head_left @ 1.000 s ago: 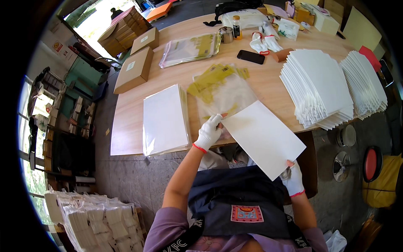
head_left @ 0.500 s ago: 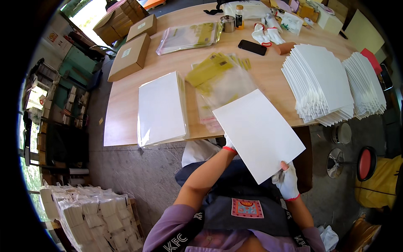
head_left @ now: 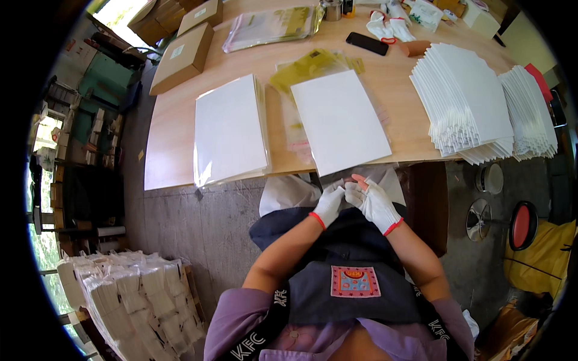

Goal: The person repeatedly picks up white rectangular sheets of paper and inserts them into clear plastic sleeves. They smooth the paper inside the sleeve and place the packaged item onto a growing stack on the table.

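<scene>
A white rectangular sheet [head_left: 340,123] lies on the table at its front edge, partly over the clear bags with yellow-green printing [head_left: 307,69]. Just below its near edge, over my lap, my two hands meet in white gloves with red cuffs. My left hand [head_left: 329,206] has its fingers drawn together close to the right fingertips; whether anything small is between them is hidden. My right hand [head_left: 376,206] points toward the left one, its thumb with a bare tip standing apart from the other fingers. To the left rests a stack of white sheets in clear bags [head_left: 230,132].
Fanned stacks of white boards [head_left: 460,102] stand at the table's right. Behind are a black phone [head_left: 367,43], spare gloves [head_left: 388,27] and a pile of clear bags [head_left: 271,27]. Cardboard boxes [head_left: 183,57] sit at the left edge. A wrapped white stack [head_left: 135,307] stands on the floor.
The white sheet has gone from my hands onto the table over the bags. Both hands have come back together below it. The view has tilted down slightly.
</scene>
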`<state>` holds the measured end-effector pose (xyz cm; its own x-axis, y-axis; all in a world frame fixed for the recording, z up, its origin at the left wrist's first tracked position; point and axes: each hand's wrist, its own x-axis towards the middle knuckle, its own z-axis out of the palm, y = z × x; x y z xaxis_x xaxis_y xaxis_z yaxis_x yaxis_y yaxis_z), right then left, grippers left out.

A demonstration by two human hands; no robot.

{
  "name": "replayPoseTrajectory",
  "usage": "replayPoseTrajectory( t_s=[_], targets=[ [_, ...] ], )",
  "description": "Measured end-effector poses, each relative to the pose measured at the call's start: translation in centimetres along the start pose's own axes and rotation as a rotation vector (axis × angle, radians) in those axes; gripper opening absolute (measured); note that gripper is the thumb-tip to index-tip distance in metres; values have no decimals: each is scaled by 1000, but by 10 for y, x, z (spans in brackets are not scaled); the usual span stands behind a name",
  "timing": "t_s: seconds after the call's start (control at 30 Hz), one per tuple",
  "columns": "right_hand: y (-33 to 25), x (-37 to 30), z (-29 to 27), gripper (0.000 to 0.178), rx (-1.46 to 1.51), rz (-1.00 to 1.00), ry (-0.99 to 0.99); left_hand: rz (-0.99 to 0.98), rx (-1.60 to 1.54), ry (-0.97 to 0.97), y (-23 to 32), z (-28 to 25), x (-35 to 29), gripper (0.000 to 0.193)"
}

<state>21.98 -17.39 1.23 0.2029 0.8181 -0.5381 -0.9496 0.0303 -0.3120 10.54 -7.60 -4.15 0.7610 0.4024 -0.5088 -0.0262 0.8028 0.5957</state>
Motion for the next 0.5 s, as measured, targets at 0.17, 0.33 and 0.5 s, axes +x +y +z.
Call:
replayPoseTrajectory(
  t_s=[0.17, 0.33, 0.5],
  targets=[
    [-5, -10, 49, 19, -1339, -364, 41, 207, 285, 209, 46, -15, -39, 20],
    [15, 22, 64, 16, -2209, -825, -87, 219, 472, 142, 72, -20, -45, 18],
    [20, 37, 67, 17, -2385, -815, -108, 218, 482, 145, 71, -31, -39, 16]
  ],
)
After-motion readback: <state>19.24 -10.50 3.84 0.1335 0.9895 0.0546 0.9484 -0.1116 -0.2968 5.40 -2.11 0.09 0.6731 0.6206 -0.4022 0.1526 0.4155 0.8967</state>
